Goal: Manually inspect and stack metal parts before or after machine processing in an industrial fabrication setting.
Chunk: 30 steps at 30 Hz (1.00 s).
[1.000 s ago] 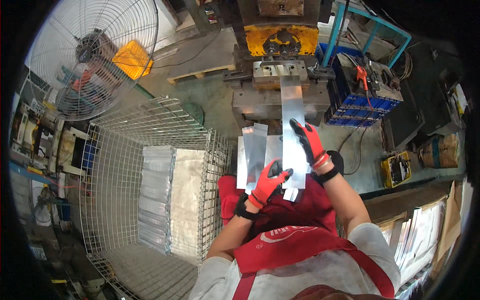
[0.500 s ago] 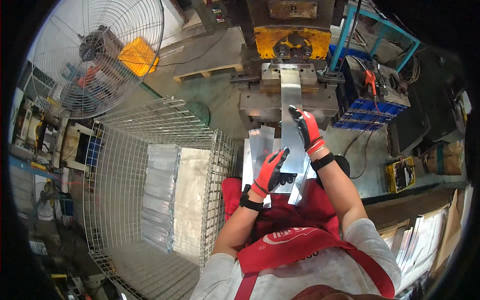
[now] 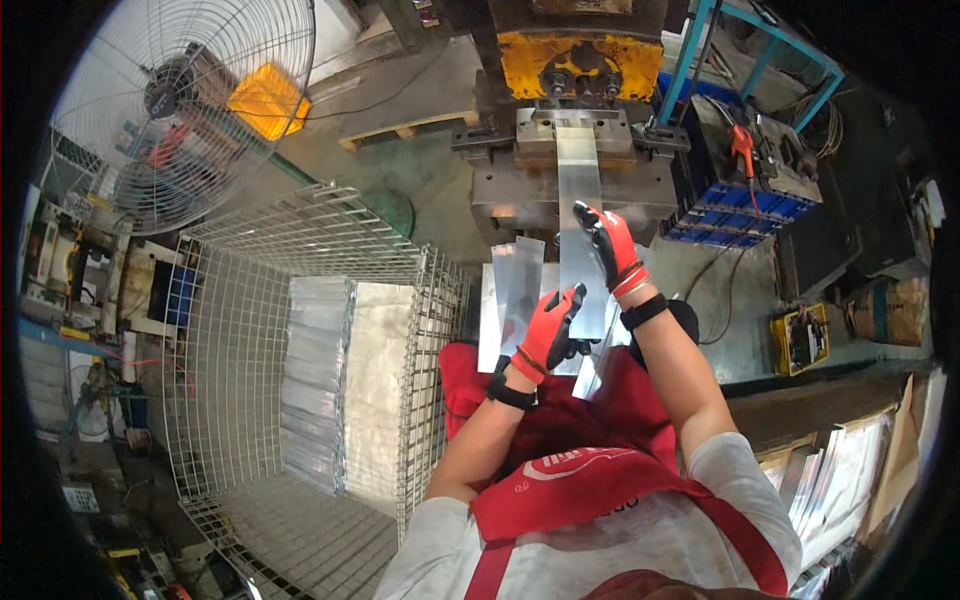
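Observation:
A long flat metal strip (image 3: 579, 185) reaches from my lap area to the die (image 3: 535, 140) of a press, its far end lying on the die. My right hand (image 3: 612, 245), in a red glove with black fingertips, grips the strip's right edge about midway, fingers over the top. Closer to me, my left hand (image 3: 548, 330) is closed at the left edge near the strip's near end, with some fingers showing beneath. Left of the strip, loose metal strips (image 3: 518, 280) lie on a pale surface. Another strip (image 3: 592, 375) lies partly under the held one, by my lap.
A wire cage (image 3: 420, 300) with stacked metal strips (image 3: 315, 370) stands at left. A large fan (image 3: 170, 95) is behind it. The press's yellow-painted head (image 3: 520, 65) hangs over the die. At right are a blue crate (image 3: 735, 225) with a red air gun (image 3: 741, 150) and a yellow bin (image 3: 822, 345).
The view has shifted slightly. My left hand has moved a little to the right, closer against the strip. My right hand keeps its place on the strip's right edge.

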### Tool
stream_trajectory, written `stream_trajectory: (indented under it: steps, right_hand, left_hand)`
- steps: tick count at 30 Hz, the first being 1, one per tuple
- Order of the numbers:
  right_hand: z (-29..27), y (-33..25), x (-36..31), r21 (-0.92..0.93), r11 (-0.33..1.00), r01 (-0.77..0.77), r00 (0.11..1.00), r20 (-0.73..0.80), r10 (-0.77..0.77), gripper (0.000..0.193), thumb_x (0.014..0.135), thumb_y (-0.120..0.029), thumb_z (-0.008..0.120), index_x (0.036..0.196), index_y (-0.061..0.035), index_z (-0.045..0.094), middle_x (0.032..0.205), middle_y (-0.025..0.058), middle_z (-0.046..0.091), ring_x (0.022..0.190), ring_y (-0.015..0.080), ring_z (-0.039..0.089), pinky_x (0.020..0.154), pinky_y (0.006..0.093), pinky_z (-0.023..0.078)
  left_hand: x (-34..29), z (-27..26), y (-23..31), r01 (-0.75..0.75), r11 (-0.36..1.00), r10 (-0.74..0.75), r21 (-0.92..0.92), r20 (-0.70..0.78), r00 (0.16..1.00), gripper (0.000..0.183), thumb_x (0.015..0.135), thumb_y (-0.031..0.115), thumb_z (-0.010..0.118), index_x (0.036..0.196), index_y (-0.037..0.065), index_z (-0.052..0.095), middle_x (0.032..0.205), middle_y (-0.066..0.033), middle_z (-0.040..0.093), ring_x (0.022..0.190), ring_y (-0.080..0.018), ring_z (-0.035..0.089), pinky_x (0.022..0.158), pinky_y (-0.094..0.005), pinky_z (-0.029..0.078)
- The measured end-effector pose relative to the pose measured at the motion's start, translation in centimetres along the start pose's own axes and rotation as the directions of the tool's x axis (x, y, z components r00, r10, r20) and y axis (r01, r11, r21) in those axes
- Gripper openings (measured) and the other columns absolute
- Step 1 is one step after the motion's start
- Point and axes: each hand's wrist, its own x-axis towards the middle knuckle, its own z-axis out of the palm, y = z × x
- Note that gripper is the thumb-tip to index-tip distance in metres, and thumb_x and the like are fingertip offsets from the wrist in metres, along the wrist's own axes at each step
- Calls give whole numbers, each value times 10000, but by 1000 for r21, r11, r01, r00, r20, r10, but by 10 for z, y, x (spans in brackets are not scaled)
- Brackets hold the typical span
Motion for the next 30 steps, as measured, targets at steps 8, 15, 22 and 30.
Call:
stream_trajectory:
  steps: [8,15,22,30]
  right_hand:
    - [-4,12,13,-114,993,25,984,-170,-44,203,790,-176,536,682,-4,541,639,-56,472,580,32,407,497,210,344]
    - [5,-4,-2,-240,966,91,990,-86,-115,165,790,-184,543,714,-38,545,630,-61,456,569,27,403,487,188,332]
    - [6,-25,-6,-168,885,434,901,92,-424,310,800,-212,509,1021,3,537,955,41,565,869,89,507,732,207,397]
    - [13,-27,6,-198,976,94,984,-132,-121,253,773,-292,564,680,-59,533,570,-53,393,471,46,343,430,228,289]
  left_hand:
    - [-2,0,6,-15,999,13,37,53,998,239,832,301,489,794,67,513,673,-5,460,573,-86,490,457,-223,400]
    - [-3,-6,-9,-197,962,189,189,61,980,232,834,231,496,879,9,545,703,1,484,679,-71,456,596,-218,371]
    - [-2,8,21,214,977,-215,-25,-36,976,201,790,258,547,819,60,546,515,41,407,431,-52,380,419,-229,323]
    - [3,0,-2,-242,962,241,128,22,970,271,796,252,546,937,20,553,773,-12,508,712,-77,475,610,-232,397]
